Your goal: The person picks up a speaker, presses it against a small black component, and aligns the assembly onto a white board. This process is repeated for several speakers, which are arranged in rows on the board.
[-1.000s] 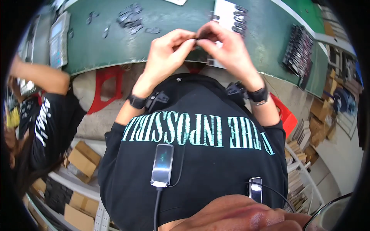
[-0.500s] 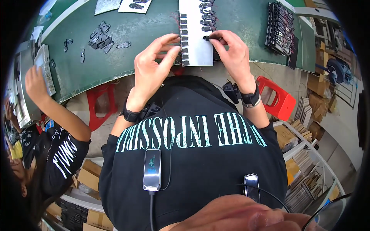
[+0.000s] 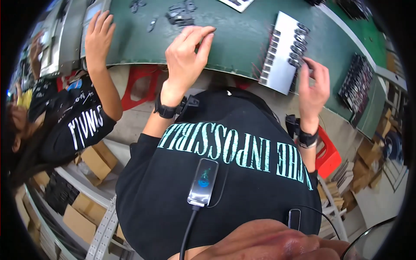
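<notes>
A narrow white board (image 3: 281,65) lies on the green worktable. Small dark rectangular pieces with thin red wires line its left edge, and small black plastic parts (image 3: 299,43) stand in a row along its right side. My right hand (image 3: 315,89) is at that row's near end, thumb and fingertips closed on the lowest black part, which they partly hide. Above the table's near edge, my left hand (image 3: 187,58) hangs with thumb and index finger apart and nothing visible between them. Beyond it lies a loose pile of black plastic parts (image 3: 181,15).
Another person's raised hand (image 3: 99,41) is at the left, by a grey machine (image 3: 65,39). A rack of dark wired parts (image 3: 356,82) rests at the table's right. Red stools (image 3: 328,156) and cardboard boxes (image 3: 99,162) stand below table level.
The view has swung, so the table and board appear further right and tilted. My left hand has drawn away from the board toward the pile. My right hand has brought its black part to the row.
</notes>
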Available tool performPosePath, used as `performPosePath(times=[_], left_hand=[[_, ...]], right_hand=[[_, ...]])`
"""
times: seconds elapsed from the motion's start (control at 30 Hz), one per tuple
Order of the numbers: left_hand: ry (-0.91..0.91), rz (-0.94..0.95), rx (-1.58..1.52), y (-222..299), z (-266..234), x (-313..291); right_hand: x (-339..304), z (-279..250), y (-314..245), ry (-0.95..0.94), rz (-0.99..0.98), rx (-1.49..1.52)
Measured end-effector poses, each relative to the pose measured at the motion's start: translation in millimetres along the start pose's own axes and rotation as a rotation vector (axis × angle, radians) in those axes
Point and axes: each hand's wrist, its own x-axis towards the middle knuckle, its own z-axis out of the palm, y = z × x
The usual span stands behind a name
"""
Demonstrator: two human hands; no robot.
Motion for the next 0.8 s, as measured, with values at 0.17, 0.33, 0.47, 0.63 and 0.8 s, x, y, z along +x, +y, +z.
performPosePath(times=[0.17,0.33,0.47,0.63,0.8], left_hand=[[-0.101,0.155,0.339,-18,-14,3],[-0.251,0.291,0.374,-26,-10,12],[-0.346,0.182,0.34,-19,-13,16],[-0.271,0.177,0.267,-14,-8,11],[-0.123,-0.109,-0.229,-2,0,8]], right_hand=[[26,1,-10,-0.205,0.017,0.039],[53,22,0,-0.306,-0.234,-0.125],[66,45,-1,-0.307,-0.32,-0.204],[67,45,0,-0.346,-0.341,-0.284],[75,47,5,-0.37,-0.391,-0.228]])
